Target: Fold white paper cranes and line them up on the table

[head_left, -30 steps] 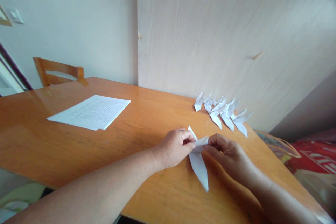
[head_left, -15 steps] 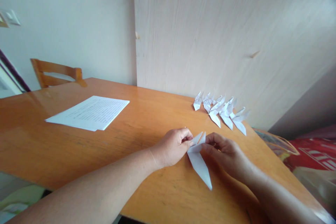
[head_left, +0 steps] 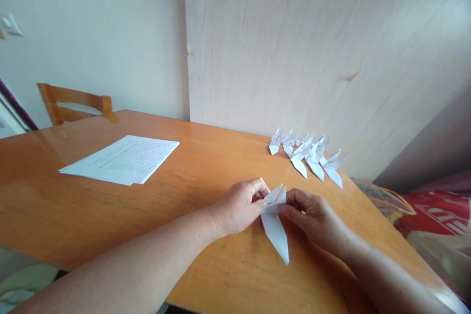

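Note:
Between my two hands is a piece of folded white paper (head_left: 276,235), with two narrow points sticking up and one long wing-like flap hanging toward me. My left hand (head_left: 246,207) pinches its left side between thumb and fingers. On the other side, my right hand (head_left: 312,213) grips the right edge, thumb in front and fingers curled behind. The part of the paper behind my fingers is hidden. Farther back stand several finished-looking folded paper birds (head_left: 315,159), grouped near the wall end of the table; some carry printed text.
A stack of printed sheets (head_left: 121,159) lies on the wooden table (head_left: 206,157) to the left. Behind it is a wooden chair (head_left: 75,100). A pale board (head_left: 294,59) borders the far edge. Past the right edge lies a red bag (head_left: 434,213).
The long flap of the folded paper has swung slightly left and now points more straight down. Both hands keep their hold. The whole view has shifted a little.

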`<state>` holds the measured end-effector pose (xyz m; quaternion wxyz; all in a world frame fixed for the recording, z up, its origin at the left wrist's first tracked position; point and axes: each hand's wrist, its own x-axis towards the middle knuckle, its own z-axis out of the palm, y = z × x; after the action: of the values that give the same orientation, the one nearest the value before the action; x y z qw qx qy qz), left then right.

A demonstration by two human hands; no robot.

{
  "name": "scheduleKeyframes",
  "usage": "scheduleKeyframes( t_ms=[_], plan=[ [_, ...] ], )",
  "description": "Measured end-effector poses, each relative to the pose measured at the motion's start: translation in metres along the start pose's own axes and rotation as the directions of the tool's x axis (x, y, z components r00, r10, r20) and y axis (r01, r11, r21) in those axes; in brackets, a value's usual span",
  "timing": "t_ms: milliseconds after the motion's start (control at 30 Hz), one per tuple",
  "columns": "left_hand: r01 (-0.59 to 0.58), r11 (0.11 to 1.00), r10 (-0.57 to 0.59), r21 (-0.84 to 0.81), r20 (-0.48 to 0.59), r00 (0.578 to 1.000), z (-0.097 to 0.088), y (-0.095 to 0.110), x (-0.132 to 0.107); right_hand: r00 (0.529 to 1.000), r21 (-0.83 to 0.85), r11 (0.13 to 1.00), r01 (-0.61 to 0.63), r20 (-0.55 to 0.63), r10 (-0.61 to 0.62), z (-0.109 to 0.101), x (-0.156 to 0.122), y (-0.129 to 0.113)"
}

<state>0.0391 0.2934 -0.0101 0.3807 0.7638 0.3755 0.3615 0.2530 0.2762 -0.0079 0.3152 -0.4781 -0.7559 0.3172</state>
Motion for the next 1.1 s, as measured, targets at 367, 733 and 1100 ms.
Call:
scheduleKeyframes(
  t_ms=[367, 733, 1100],
  plan=[
    [-0.004, 0.990, 0.007, 0.142, -0.020, 1.000, -0.0024, 0.0022, -0.0012, 0.999, -0.129, 0.991, -0.042, -0.002, 0.042, -0.0043, -0.0012, -0.0047],
    [-0.027, 0.993, 0.026, 0.115, 0.005, 1.000, -0.0017, -0.0019, -0.0015, 0.999, -0.058, 0.998, -0.037, 0.022, 0.039, -0.0018, -0.0004, -0.0044],
    [0.000, 0.999, 0.000, 0.039, 0.001, 1.000, -0.0010, -0.0005, -0.0011, 0.995, -0.074, 0.997, 0.004, -0.096, -0.011, 0.0001, -0.0023, -0.0080]
  ],
)
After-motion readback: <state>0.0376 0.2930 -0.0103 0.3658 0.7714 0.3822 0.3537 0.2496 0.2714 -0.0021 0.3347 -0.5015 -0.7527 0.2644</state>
